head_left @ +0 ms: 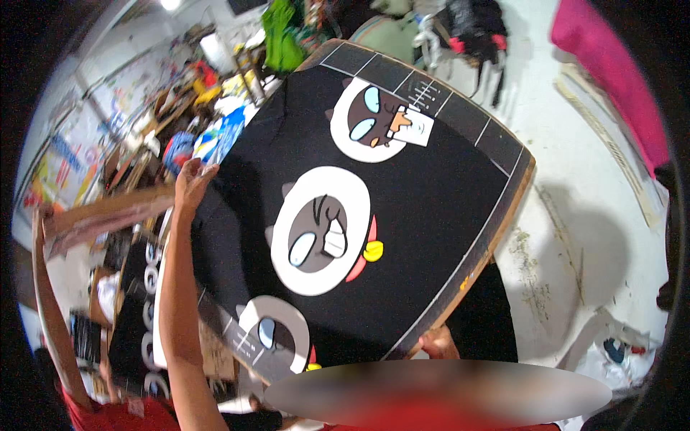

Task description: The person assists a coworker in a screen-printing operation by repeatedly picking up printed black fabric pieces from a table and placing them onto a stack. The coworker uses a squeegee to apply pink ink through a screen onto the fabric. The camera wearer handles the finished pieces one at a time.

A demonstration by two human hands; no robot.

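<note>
A black fabric point(424, 215) printed with cartoon cat faces in white ovals point(357, 194) lies over a large board point(496, 154) with white ruled lines and a brown edge. At the fabric's far left edge, my left hand point(191, 185) is closed in a pinch on it, the arm stretched forward. My right hand point(440, 343) is closed at the near right edge of the board, partly covered by a blurred patch; what its fingers hold is hidden. A white rectangular patch point(417, 128) shows on the farthest cat face.
On the left, a person's arm point(52, 309) in a red sleeve reaches to a brown plank-like piece point(111, 215). Behind it is cluttered material, with a blue and white bag point(224, 136). A green cloth point(282, 36) and dark bags point(474, 32) lie beyond the board. Magenta material point(618, 79) stands at right.
</note>
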